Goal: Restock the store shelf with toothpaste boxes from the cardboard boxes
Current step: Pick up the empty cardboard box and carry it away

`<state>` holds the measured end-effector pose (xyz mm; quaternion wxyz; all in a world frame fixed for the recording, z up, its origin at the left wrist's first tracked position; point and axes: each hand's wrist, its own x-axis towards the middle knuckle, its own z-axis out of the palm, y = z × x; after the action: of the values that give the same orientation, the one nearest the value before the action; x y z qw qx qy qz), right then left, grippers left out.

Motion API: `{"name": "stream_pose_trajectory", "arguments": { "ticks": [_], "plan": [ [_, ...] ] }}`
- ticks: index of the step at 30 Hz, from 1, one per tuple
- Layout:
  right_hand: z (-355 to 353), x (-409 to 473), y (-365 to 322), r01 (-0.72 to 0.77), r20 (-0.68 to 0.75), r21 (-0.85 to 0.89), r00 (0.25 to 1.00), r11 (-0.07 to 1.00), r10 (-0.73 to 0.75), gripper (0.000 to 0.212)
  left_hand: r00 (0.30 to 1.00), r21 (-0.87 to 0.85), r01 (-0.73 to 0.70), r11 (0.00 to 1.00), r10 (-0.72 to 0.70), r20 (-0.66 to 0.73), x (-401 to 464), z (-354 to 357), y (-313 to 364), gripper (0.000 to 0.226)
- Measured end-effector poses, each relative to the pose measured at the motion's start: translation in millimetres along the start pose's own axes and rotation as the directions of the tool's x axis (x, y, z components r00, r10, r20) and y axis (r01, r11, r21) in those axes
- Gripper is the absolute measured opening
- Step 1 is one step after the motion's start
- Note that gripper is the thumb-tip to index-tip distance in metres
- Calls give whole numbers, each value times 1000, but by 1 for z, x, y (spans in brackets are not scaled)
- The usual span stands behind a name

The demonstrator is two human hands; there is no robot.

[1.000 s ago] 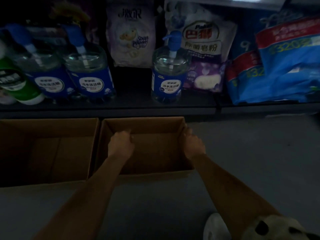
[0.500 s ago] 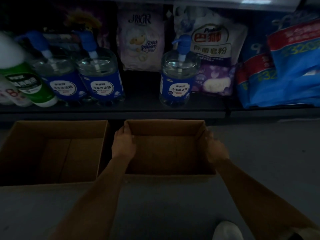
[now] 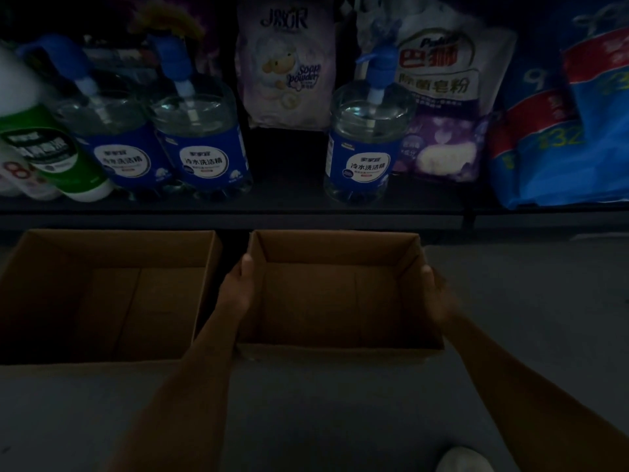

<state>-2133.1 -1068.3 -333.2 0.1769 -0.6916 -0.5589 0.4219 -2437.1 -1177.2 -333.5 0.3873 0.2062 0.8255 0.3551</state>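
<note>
Two open brown cardboard boxes stand on the grey floor below the shelf (image 3: 306, 216). The right box (image 3: 337, 248) shows only its bare bottom, and so does the left box (image 3: 112, 248). My left hand (image 3: 238, 289) grips the right box's left wall, thumb up at the rim. On the opposite wall my right hand (image 3: 437, 296) holds the box from outside, blurred, thumb near the rim. No toothpaste boxes are in view. The scene is very dark.
The bottom shelf holds three clear pump bottles with blue labels (image 3: 364, 144), a green and white bottle (image 3: 44, 144), soap powder bags (image 3: 287, 69) and blue and red packs (image 3: 571, 131). A white shoe tip (image 3: 463, 461) shows at the bottom right.
The right box has slid to the right, opening a gap beside the left box. Both hands have shifted from its far corners to its side walls.
</note>
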Motion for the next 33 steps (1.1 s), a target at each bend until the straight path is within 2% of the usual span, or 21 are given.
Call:
{"name": "stream_pose_trajectory", "arguments": {
  "ticks": [2, 6, 12, 17, 22, 24, 27, 33],
  "plan": [
    [1, 1, 2, -13, 3, 9, 1000, 1000, 13, 70, 1000, 7, -5, 1000, 5, 1, 2, 1, -1, 61],
    [3, 7, -1, -34, -16, 31, 999, 999, 35, 54, 1000, 33, 9, 999, -8, -14, 4, 1, 4, 61],
    [-34, -19, -11, -117, 24, -16, 993, 993, 117, 68, 996, 135, 85, 987, -84, -14, -39, -13, 29, 62],
    [-106, -69, -50, -166, -9, 18, 986, 986, 166, 52, 990, 215, 130, 968, -138, 23, -103, -27, 99, 62],
    [-197, -137, -98, -222, -25, 1, 975, 975, 222, 64, 992, 315, 95, 944, -118, 53, -183, -51, 190, 64],
    [-239, -170, -124, -219, -47, 39, 974, 975, 221, 67, 993, 328, 61, 943, -92, 78, -218, -64, 232, 63],
    [-305, -220, -173, -242, -123, 71, 961, 968, 250, 55, 990, 336, -61, 940, 15, 138, -266, -87, 299, 63],
    [-445, -332, -255, -265, -285, 123, 913, 956, 290, 53, 937, 317, -300, 900, 216, 274, -385, -124, 444, 56]
  ]
}}
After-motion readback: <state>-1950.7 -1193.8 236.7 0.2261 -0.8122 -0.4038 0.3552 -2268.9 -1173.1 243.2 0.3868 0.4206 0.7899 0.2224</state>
